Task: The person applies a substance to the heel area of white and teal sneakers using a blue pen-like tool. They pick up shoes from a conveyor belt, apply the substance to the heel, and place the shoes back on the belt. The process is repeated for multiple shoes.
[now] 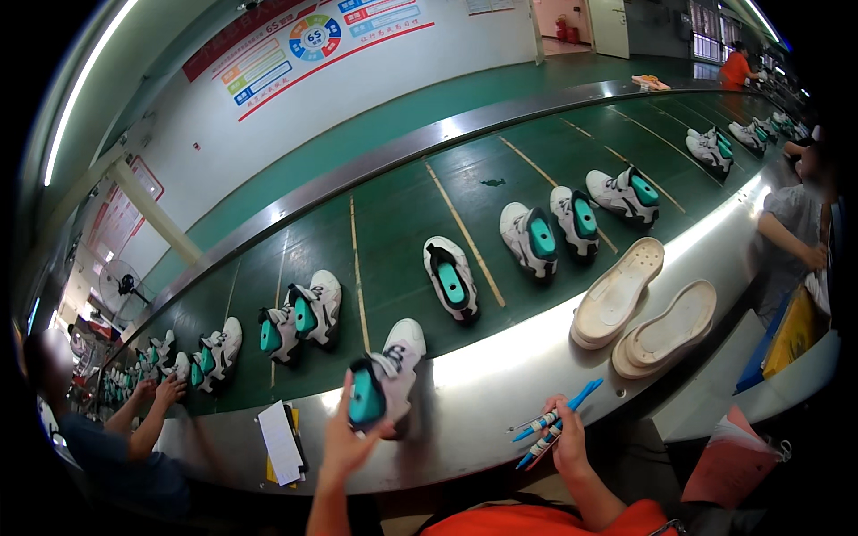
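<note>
You have the white-and-black sneaker [398, 371] at the near belt edge, toe pointing away; contact with the steel ledge [483, 406] cannot be told. Your left hand [353, 438] curls round its heel, thumb and fingers closed on it. Your right hand [567, 442] closes on two blue tools with white wraps [584, 394], clear of the sneaker. Open steel lies between sneaker and cream shoe soles [618, 295]; green belt [393, 255] separates it from the lone sneaker [450, 279]. White paper [281, 444] lies left, near the ledge's front edge. Your fingers hide part of the heel; the lower frame cuts your left forearm; far shoes blur together.
</note>
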Demonstrator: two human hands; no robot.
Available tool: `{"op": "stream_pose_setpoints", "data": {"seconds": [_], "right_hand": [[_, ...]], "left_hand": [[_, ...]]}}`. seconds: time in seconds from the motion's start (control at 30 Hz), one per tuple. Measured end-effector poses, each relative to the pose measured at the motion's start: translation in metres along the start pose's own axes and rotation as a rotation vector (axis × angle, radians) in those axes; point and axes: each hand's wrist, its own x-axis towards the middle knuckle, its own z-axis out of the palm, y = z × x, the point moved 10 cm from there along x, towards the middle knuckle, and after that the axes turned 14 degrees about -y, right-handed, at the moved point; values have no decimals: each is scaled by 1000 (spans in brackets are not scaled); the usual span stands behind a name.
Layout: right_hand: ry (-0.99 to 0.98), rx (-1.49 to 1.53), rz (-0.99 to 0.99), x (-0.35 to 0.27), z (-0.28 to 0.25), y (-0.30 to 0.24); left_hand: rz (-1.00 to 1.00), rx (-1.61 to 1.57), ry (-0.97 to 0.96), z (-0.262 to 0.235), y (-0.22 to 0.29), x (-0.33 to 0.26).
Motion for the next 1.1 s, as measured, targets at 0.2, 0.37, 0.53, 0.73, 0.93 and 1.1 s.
{"op": "stream_pose_setpoints", "data": {"seconds": [0.2, 0.37, 0.53, 0.73, 0.93, 1.1], "right_hand": [[-43, -14, 44, 11, 22, 5], [-49, -42, 50, 9, 36, 0], [-74, 31, 76, 5, 50, 13], [-84, -89, 28, -6, 58, -1], [78, -282, -205, -14, 62, -41], [99, -538, -716, -40, 105, -101]], "left_hand": [[-36, 407, 150, 44, 32, -40], [-65, 131, 232, -19, 7, 0], [3, -89, 147, -30, -110, 128], [-268, -546, -3, 2, -99, 127], [278, -199, 100, -9, 72, 40], [530, -52, 81, 14, 117, -24]]}}
